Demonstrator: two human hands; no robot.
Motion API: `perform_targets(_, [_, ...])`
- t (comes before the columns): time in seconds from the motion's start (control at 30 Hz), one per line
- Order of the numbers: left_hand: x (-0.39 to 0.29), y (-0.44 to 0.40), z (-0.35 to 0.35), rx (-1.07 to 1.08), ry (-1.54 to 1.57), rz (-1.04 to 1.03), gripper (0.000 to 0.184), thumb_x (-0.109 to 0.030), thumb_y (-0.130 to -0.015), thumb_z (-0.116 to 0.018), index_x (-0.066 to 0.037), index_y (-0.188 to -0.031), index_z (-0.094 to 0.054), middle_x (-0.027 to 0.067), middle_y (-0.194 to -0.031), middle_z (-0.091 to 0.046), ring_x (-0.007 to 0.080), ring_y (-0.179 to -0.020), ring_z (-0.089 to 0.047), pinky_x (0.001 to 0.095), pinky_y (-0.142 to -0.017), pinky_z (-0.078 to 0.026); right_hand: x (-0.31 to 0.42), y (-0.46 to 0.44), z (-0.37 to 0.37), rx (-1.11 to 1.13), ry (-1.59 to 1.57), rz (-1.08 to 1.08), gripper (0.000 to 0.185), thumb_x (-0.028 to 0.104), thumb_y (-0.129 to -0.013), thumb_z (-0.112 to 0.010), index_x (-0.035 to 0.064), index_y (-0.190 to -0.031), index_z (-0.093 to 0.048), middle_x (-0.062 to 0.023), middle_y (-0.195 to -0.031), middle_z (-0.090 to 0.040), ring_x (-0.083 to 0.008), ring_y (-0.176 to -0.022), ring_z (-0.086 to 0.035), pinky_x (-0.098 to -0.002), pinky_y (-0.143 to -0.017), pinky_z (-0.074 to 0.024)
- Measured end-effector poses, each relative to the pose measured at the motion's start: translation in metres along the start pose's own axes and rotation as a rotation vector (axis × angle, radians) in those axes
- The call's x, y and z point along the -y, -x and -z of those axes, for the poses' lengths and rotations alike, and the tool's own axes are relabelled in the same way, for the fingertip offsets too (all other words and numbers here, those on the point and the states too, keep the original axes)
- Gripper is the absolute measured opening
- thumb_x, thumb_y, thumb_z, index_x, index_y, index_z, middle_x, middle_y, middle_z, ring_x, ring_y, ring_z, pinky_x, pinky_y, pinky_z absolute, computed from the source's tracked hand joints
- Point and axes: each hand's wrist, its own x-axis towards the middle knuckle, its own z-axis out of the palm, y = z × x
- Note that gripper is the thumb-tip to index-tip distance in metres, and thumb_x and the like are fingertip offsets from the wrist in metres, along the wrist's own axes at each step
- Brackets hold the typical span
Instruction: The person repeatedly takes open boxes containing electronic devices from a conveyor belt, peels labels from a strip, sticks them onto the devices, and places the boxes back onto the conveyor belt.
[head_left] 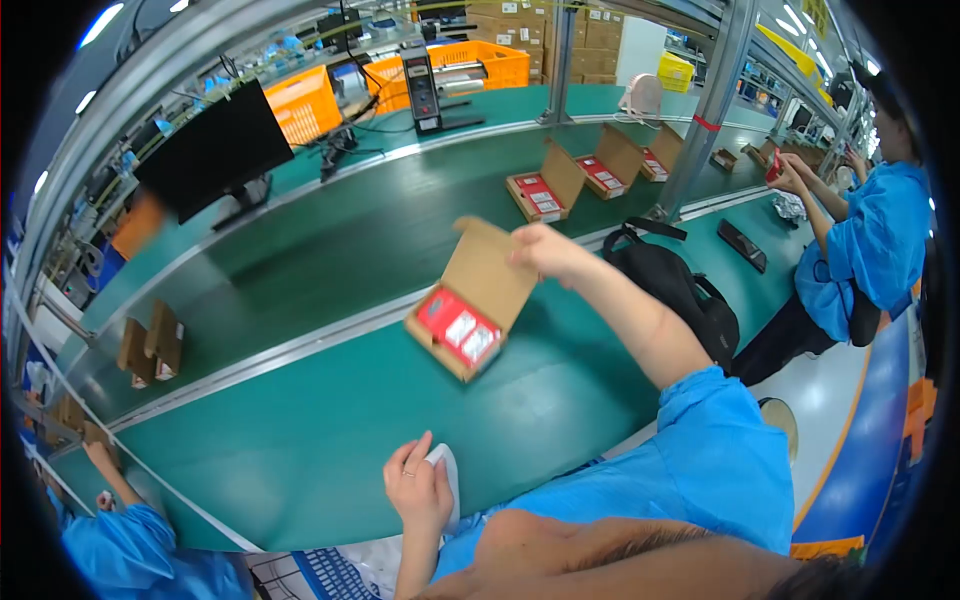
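Observation:
My right hand [545, 252] grips the raised lid of an open cardboard box [490, 268] by its upper right corner. Inside the box lies red packaging [448, 312] with white labels. The box is tilted over the near green work surface, beside the metal rail of the belt. Lower down, near the table's front edge, my left hand [418, 488] has its fingers curled against a thin white sheet [450, 482], perhaps a bag or paper; its kind is not clear.
Several open boxes with red contents, such as this one [543, 195], stand on the green conveyor belt [300, 270]. A black backpack [675, 295] and a dark phone-like object [742, 246] lie to the right. Co-workers in blue stand right [870, 240] and lower left [140, 550]. A monitor [215, 150] stands behind.

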Motion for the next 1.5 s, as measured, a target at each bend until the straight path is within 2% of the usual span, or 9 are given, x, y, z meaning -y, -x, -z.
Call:
perform_targets(0.13, [0.001,0.001,-0.01,-0.001,0.0,0.008,0.008,-0.003,-0.072,-0.062,-0.001,-0.073,-0.055,0.0082,-0.105,-0.063,0.0287,-0.091,-0.056,0.0393,-0.075,-0.044,0.011,-0.065,0.027,-0.298,-0.109,0.173,0.023,0.018,-0.082,-0.053,-0.0003,-0.095,-0.06,-0.0107,-0.07,-0.062,-0.0197,-0.058,-0.059,-0.0325,-0.048,-0.0457])
perform_targets(0.23, [0.003,0.002,-0.011,0.016,-0.009,0.021,0.007,-0.003,-0.073,-0.062,-0.001,-0.074,-0.056,0.008,-0.104,-0.064,0.0286,-0.09,-0.057,0.0389,-0.075,-0.044,0.008,-0.077,0.003,-0.864,0.216,0.599,0.025,0.023,-0.084,-0.051,0.0029,-0.096,-0.06,-0.0163,-0.075,-0.063,-0.0332,-0.067,-0.061,-0.0407,-0.06,-0.0481])
perform_targets(0.4, [0.0,0.0,-0.011,0.108,-0.064,0.099,0.006,-0.006,-0.075,-0.062,-0.002,-0.079,-0.059,0.0075,-0.101,-0.065,0.0277,-0.089,-0.058,0.0379,-0.074,-0.046,-0.025,-0.026,-0.09,-0.247,0.271,0.901,0.012,0.016,-0.08,-0.057,0.0055,-0.085,-0.057,-0.0123,-0.083,-0.058,-0.0321,-0.079,-0.057,-0.0405,-0.068,-0.0463])
perform_targets(0.6, [-0.008,-0.005,-0.008,0.13,-0.144,0.123,0.009,-0.009,-0.076,-0.062,-0.004,-0.082,-0.059,0.0046,-0.096,-0.066,0.0249,-0.087,-0.059,0.0374,-0.074,-0.045,-0.046,0.003,-0.134,0.058,0.74,1.168,0.019,0.018,-0.078,-0.061,0.0067,-0.093,-0.058,-0.0072,-0.099,-0.056,-0.0259,-0.097,-0.052,-0.038,-0.08,-0.0422])
perform_targets(0.83, [-0.012,-0.005,-0.008,0.113,-0.155,0.168,0.007,-0.009,-0.078,-0.06,-0.003,-0.082,-0.061,0.0062,-0.094,-0.065,0.0275,-0.082,-0.058,0.0363,-0.071,-0.047,-0.053,-0.006,-0.118,0.186,0.667,1.148,0.024,0.018,-0.076,-0.063,0.0064,-0.097,-0.059,-0.0082,-0.111,-0.055,-0.0254,-0.105,-0.049,-0.0382,-0.086,-0.0389])
perform_targets(1.07, [0.076,-0.018,0.03,0.185,0.618,0.843,0.018,-0.021,-0.09,-0.056,-0.005,-0.087,-0.064,-0.0031,-0.072,-0.061,0.0025,-0.06,-0.052,0.0206,-0.053,-0.043,-0.055,-0.011,-0.119,0.218,0.561,1.146,0.025,0.013,-0.072,-0.066,0.0064,-0.096,-0.059,-0.0081,-0.111,-0.055,-0.0259,-0.104,-0.05,-0.038,-0.084,-0.039])
perform_targets(1.13, [0.102,-0.044,0.063,-0.032,0.616,1.009,0.016,-0.019,-0.089,-0.056,-0.006,-0.088,-0.065,-0.0008,-0.07,-0.062,0.0051,-0.057,-0.053,0.0218,-0.051,-0.044,-0.054,-0.01,-0.118,0.227,0.556,1.135,0.025,0.013,-0.072,-0.066,0.0065,-0.096,-0.059,-0.0082,-0.112,-0.055,-0.026,-0.104,-0.05,-0.0379,-0.084,-0.039])
perform_targets(1.3, [0.258,-0.057,0.137,-0.336,0.482,0.937,0.015,-0.017,-0.088,-0.056,-0.004,-0.085,-0.063,0.0004,-0.067,-0.06,0.0082,-0.052,-0.052,0.024,-0.048,-0.042,-0.054,-0.01,-0.121,0.197,0.481,1.086,0.018,0.007,-0.07,-0.065,0.0048,-0.088,-0.06,-0.0078,-0.104,-0.059,-0.0268,-0.098,-0.053,-0.0379,-0.081,-0.0406])
perform_targets(1.5, [0.345,-0.1,0.177,-0.612,0.568,0.862,0.015,-0.018,-0.089,-0.055,-0.005,-0.086,-0.062,0.0008,-0.072,-0.061,0.009,-0.057,-0.054,0.0231,-0.052,-0.042,-0.034,0.004,-0.134,0.075,0.742,1.083,0.025,0.006,-0.066,-0.063,0.0054,-0.091,-0.058,-0.0109,-0.102,-0.056,-0.027,-0.095,-0.053,-0.038,-0.077,-0.0408])
